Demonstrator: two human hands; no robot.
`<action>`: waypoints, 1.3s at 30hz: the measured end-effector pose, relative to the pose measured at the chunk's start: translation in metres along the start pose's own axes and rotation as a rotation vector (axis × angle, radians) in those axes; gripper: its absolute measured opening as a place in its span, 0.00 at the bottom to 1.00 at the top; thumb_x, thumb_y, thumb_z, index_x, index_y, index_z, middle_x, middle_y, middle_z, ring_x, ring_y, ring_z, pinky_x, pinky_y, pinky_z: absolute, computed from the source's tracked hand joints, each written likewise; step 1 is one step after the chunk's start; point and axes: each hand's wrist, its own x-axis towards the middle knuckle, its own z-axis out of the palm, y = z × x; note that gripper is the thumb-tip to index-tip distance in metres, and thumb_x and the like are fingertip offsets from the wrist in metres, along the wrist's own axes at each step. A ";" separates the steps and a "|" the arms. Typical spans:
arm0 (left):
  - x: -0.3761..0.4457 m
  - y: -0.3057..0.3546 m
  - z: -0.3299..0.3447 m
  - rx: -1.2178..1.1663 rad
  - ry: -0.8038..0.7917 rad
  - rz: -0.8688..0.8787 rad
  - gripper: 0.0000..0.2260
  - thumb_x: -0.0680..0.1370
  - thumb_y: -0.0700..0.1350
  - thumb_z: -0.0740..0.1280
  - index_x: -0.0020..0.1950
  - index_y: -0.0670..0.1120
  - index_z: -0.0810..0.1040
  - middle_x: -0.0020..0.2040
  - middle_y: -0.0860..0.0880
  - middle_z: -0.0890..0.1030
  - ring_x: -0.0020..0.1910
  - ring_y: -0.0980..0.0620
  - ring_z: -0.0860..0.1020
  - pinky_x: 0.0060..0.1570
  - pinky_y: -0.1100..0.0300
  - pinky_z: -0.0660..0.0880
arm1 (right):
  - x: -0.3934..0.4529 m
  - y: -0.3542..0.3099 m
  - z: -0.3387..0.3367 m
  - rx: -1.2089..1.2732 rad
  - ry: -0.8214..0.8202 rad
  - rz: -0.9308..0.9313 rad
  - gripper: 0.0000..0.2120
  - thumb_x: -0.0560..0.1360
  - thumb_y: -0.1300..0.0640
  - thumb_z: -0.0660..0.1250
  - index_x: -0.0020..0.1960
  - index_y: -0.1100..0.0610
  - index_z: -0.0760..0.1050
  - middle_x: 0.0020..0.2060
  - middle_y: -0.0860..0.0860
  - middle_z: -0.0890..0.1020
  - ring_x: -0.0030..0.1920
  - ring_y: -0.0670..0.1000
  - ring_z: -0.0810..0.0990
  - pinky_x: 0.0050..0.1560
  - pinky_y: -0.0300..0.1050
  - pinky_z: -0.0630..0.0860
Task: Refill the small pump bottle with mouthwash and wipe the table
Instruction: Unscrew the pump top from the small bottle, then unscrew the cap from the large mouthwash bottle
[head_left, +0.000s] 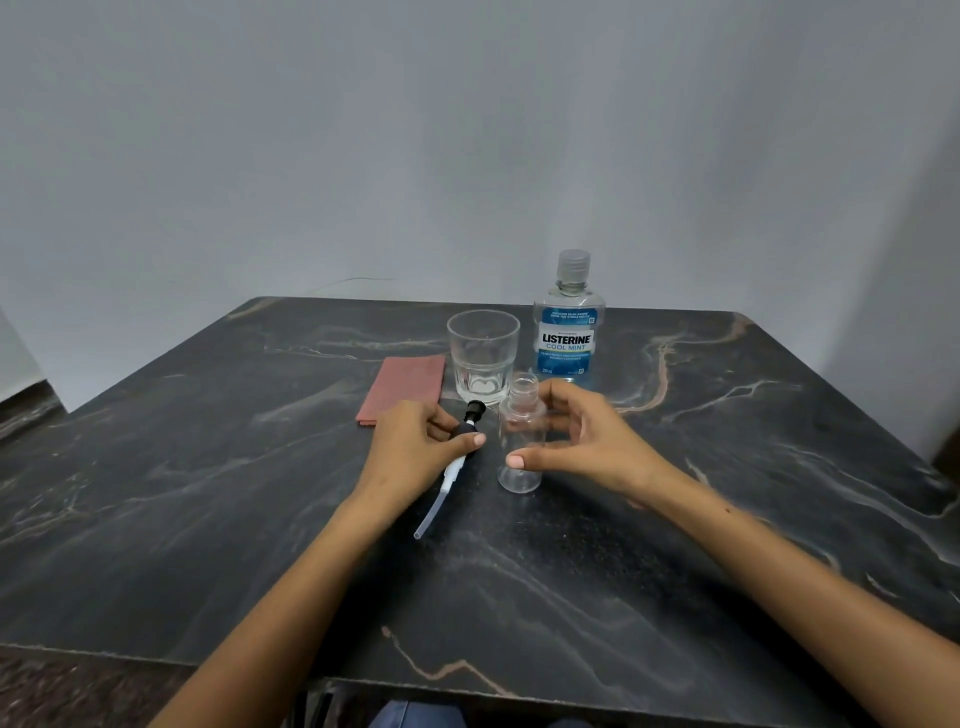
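Clear plastic pump bottle (521, 441) stands uncapped on the marbled worktop (208, 493); right hand (582, 441) loosely cupped around it, left hand (415, 447) pinching the black pump head (467, 428).

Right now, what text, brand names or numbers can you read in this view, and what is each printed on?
"LISTERINE": on the label of the mouthwash bottle.
"COOL MINT": same label, just below the brand.
The small white lines at the top and bottom of the label are too blurred to read.
The glass, small pump bottle, pump head and cloth show no text.
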 end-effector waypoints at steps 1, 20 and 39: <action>-0.001 0.000 0.001 0.015 0.007 0.013 0.15 0.66 0.50 0.78 0.45 0.42 0.81 0.38 0.46 0.83 0.39 0.51 0.82 0.43 0.56 0.80 | 0.000 0.001 0.000 0.003 -0.003 -0.004 0.26 0.64 0.64 0.78 0.58 0.55 0.73 0.56 0.51 0.81 0.56 0.48 0.82 0.54 0.47 0.80; -0.012 0.022 -0.004 0.090 0.310 0.291 0.06 0.76 0.45 0.68 0.40 0.52 0.74 0.37 0.56 0.79 0.37 0.60 0.75 0.34 0.70 0.69 | -0.003 -0.031 -0.068 -0.368 -0.105 0.122 0.22 0.63 0.60 0.79 0.55 0.57 0.79 0.48 0.50 0.85 0.48 0.46 0.84 0.51 0.39 0.80; 0.006 0.057 0.000 0.071 0.361 0.381 0.02 0.76 0.43 0.67 0.46 0.49 0.77 0.43 0.54 0.80 0.46 0.52 0.76 0.46 0.60 0.67 | 0.074 0.010 -0.048 -0.208 0.708 -0.082 0.27 0.66 0.57 0.77 0.59 0.56 0.68 0.47 0.45 0.76 0.45 0.44 0.77 0.39 0.28 0.73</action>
